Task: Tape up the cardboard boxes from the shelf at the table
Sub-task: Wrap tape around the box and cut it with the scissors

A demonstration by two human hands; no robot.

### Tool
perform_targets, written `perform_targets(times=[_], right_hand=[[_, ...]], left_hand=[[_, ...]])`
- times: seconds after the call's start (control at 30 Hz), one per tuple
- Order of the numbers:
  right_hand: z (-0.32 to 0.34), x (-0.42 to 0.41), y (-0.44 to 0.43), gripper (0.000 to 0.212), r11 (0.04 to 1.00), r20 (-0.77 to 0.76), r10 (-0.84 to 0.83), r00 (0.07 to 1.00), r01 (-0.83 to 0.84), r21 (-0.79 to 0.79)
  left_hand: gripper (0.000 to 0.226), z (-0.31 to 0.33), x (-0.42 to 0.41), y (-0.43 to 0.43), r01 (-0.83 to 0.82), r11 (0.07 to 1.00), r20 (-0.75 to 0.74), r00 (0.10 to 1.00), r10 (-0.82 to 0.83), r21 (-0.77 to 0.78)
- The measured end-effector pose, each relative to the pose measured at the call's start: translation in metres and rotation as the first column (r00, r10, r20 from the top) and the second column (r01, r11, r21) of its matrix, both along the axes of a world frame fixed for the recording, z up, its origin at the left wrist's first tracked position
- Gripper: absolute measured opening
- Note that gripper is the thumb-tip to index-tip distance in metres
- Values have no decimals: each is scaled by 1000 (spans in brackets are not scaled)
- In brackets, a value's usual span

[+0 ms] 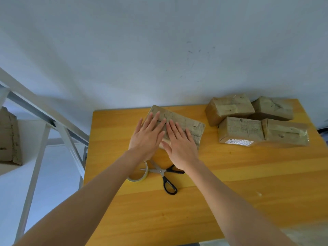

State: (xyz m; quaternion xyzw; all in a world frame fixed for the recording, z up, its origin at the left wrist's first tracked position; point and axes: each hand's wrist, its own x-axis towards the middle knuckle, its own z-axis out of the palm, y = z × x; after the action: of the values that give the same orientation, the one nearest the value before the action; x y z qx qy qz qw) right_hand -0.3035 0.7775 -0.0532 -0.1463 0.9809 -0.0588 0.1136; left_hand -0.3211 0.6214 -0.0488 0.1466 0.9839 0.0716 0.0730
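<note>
Head view: left hand (147, 137) and right hand (179, 147) press flat, fingers straight, on the box (189, 125); tape roll (141, 176) lies just on the person's side of the box, nearest the left hand.

A worn brown cardboard box (184, 125), long and flat, lies slantwise at the far middle of the yellow wooden table (230, 192), its flaps closed. Four more brown cardboard boxes, closed and glossy with tape, huddle at the far right: two behind (229, 108) (273, 108), two in front (239, 130) (285, 133), touching; the front left one bears a white label. Nearer lie a yellowish clear tape roll (142, 178), flat, and just right of it black-handled steel scissors (161, 172), blades apart.
</note>
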Motion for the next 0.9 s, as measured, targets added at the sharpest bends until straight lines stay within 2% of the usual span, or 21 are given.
perform_targets(times=[0.1, 0.23, 0.3, 0.33, 0.4, 0.47, 0.5, 0.57, 0.63, 0.7, 0.73, 0.83, 0.9], right_hand=[[-1, -1, 19, 75, 998, -37, 7, 999, -4, 66], [-2, 5, 35, 86, 1000, -27, -21, 999, 21, 8], [-5, 3, 38, 77, 987, -3, -111, 994, 110, -115], [-7, 2, 39, 74, 957, 16, -201, 979, 200, -213], [-8, 1, 41, 76, 819, 92, -352, 931, 354, -451], [-5, 3, 41, 81, 638, 206, -415, 886, 445, -628], [-1, 3, 40, 85, 533, 287, -429, 857, 496, -686], [1, 2, 39, 88, 272, 469, -431, 771, 606, -747], [-5, 0, 41, 74, 54, 613, -386, 689, 680, -731], [-19, -2, 44, 64, -49, 701, -352, 621, 735, -676], [-25, -4, 46, 67, -92, 740, -326, 589, 759, -645], [-32, -6, 50, 106, -173, 835, -192, 516, 819, -547], [-35, -7, 54, 116, -177, 853, -121, 508, 834, -522]], left_hand=[[57, -7, -2, -1, -44, 998, 81, 996, 41, 35], [69, -9, 4, 1, -88, 992, 112, 991, 77, 93], [68, -7, 3, 0, -201, 946, 195, 969, 153, 256], [68, -6, 2, -2, -261, 892, 242, 954, 179, 369], [79, -2, -2, -5, -361, 758, 321, 924, 210, 543], [92, 1, -8, -8, -462, 621, 414, 880, 231, 634], [92, 3, -12, -8, -526, 538, 483, 844, 233, 659], [72, -1, -20, -12, -643, 380, 604, 763, 231, 666], [50, -5, -28, -17, -703, 278, 668, 710, 223, 654], [49, -11, -32, -21, -735, 200, 722, 676, 148, 647], [55, -13, -32, -22, -748, 178, 745, 660, 96, 639], [75, -16, -34, -26, -800, 191, 816, 578, -10, 569], [98, -20, -36, -27, -836, 202, 857, 515, -34, 510]])
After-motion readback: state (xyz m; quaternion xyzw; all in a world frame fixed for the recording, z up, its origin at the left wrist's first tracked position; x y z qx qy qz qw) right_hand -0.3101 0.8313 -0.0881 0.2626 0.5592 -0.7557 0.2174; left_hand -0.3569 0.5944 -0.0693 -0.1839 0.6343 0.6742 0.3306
